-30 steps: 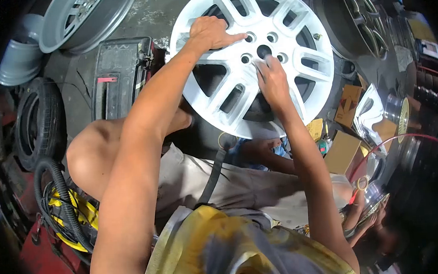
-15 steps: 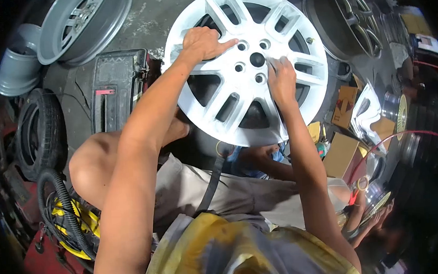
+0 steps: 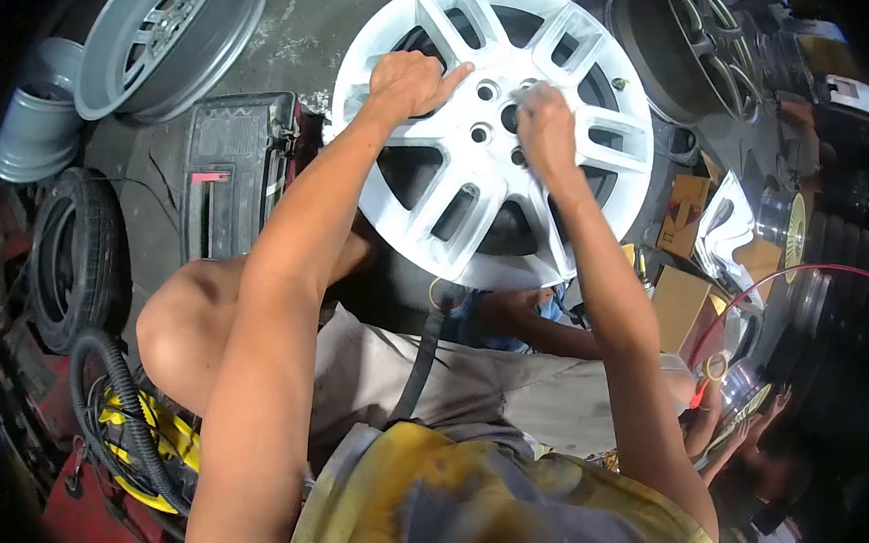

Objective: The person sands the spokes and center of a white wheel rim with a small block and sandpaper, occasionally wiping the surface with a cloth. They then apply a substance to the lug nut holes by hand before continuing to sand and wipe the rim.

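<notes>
Fingers of the left hand (image 3: 409, 82) curled over the white wheel (image 3: 461, 133), thumb spread; whether the blurred right hand (image 3: 550, 130) pinched anything could not be told. The wheel lay ahead, between a black toolbox (image 3: 239, 169) and a dark rim (image 3: 645, 59); cardboard boxes (image 3: 683, 208), contents unclear, stood nearby.

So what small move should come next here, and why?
Probably a short pass of the right hand across the hub of the white wheel, toward the leftmost lug hole. That hand's blurred fingers lie beside the center hole, and the left hand rests on the wheel, which may help steady it.
</notes>
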The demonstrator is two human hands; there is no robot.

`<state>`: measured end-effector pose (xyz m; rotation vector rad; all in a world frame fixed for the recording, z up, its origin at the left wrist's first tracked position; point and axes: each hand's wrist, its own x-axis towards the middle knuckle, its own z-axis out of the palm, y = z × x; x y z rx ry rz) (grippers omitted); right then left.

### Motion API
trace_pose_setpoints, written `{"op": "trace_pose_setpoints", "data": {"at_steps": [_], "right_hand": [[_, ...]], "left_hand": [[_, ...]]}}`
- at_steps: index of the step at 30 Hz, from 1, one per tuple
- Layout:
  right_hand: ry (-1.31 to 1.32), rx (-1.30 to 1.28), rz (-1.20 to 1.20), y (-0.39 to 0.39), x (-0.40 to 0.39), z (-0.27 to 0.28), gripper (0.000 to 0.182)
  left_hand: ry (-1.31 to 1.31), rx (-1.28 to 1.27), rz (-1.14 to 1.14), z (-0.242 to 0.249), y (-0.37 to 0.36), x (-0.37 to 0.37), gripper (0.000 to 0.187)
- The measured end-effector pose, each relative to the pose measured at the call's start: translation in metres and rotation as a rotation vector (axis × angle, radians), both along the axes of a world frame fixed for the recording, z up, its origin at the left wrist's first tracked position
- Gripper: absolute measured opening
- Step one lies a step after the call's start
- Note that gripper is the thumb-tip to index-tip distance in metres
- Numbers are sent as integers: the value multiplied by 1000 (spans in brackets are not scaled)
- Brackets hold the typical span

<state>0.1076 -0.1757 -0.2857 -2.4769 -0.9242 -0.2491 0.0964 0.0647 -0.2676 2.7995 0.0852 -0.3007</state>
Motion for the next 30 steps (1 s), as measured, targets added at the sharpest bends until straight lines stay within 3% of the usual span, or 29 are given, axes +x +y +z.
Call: {"op": "trace_pose_setpoints", "data": {"at_steps": [1, 2, 5, 11, 13, 15, 17, 18, 20, 21, 23, 26, 29, 30], "right_hand": [[5, 53, 34, 11, -10, 6, 25], [14, -55, 104, 16, -25, 13, 25], [23, 24, 2, 8, -7, 4, 24], [20, -74, 95, -5, -41, 17, 26], [200, -88, 45, -31, -48, 22, 26], [23, -71, -48, -51, -35, 11, 25], [50, -69, -109, -41, -16, 12, 26], [21, -37, -126, -30, -10, 11, 26], [-14, 59, -156, 0, -3, 4, 24], [-91, 55, -89, 11, -4, 2, 21], [32, -40, 39, 22, -8, 20, 19], [-4, 155, -133, 13, 19, 5, 20], [-49, 181, -323, 34, 30, -5, 18], [-81, 176, -287, 44, 26, -10, 17]], "left_hand": [[-17, -13, -5, -1, 1, 0, 89], [-32, -25, -9, -2, 1, -2, 89], [-67, -19, -13, -10, 4, -2, 92], [-44, -30, -6, -3, 1, -2, 94], [-8, 7, -2, -3, -1, -3, 89], [-39, -6, -19, -12, -2, -5, 88], [-34, -15, 1, -10, 0, -3, 95], [5, -11, 7, 0, -2, -4, 86], [-8, -2, 12, -2, 0, -3, 86], [-13, 0, 9, -5, -1, -3, 86], [-44, -8, 3, -7, 0, -3, 85], [-52, -13, 9, -7, 0, -2, 84], [-30, -9, 3, -5, -2, -5, 83], [-36, -18, 4, -3, 0, -4, 83]]}}
